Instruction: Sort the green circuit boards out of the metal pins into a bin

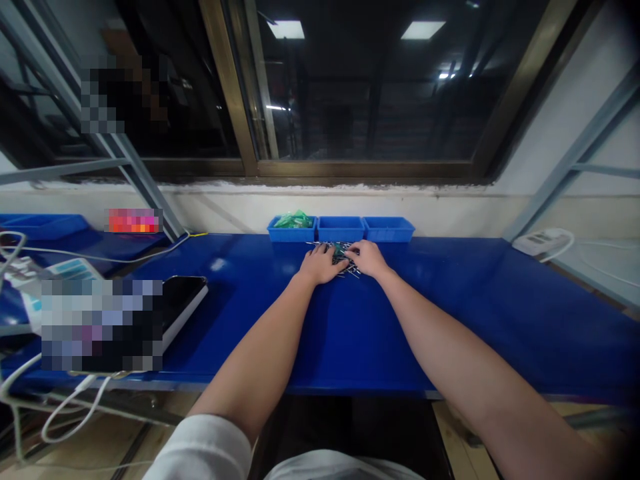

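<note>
A loose heap of thin, shiny metal rods [351, 270] lies on the blue tabletop [360, 333], too small for me to tell their exact kind. Something dark green [339, 249] shows among them. My left hand [319, 265] rests over the left side of the heap, palm down with its fingers spread. At the right side, my right hand [369, 259] has its fingers bent together and touching the heap; whatever may be between the fingertips is too small to make out.
Behind the heap stand a blue bin with green plastic [295, 220], a middle blue bin [341, 230] and a right blue bin [388, 230]. A dark flat device [186, 290] with white cables lies left. A white power strip [537, 243] sits far right, near metal posts.
</note>
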Available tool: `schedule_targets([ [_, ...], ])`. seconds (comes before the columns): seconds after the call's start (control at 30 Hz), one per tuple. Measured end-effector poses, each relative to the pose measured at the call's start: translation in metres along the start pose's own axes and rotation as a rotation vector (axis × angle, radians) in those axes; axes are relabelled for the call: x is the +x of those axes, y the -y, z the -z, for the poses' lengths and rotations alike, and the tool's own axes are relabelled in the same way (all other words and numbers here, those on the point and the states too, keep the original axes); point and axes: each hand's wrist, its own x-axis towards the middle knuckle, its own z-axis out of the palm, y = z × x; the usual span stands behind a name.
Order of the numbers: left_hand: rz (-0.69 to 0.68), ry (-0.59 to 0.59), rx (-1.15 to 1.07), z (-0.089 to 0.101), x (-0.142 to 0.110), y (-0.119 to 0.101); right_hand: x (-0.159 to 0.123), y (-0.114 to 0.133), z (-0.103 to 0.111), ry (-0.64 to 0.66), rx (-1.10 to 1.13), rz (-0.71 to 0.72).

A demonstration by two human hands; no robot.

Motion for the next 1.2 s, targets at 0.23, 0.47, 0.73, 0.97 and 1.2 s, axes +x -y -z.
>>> schedule_targets([
  [0.23,0.008,0.005,-0.001,0.003,-0.002,-0.002,-0.002,0.001,0.002,-0.006,-0.014,-0.058],
  [0.47,-0.032,-0.134,-0.017,0.006,-0.001,-0.004,-0.004,0.008,0.014,-0.214,-0.045,-0.113],
  [0.73,-0.244,-0.317,-0.111,0.018,0.000,-0.012,-0.004,0.022,0.013,-0.218,0.083,0.074],
  [0.97,-0.201,-0.299,-0.006,0.018,0.001,-0.009,-0.008,0.026,0.016,-0.170,0.180,0.068],
  [1.2,-0.138,-0.230,0.080,0.020,0.002,-0.006,-0.005,0.021,0.007,-0.112,0.691,0.012],
])
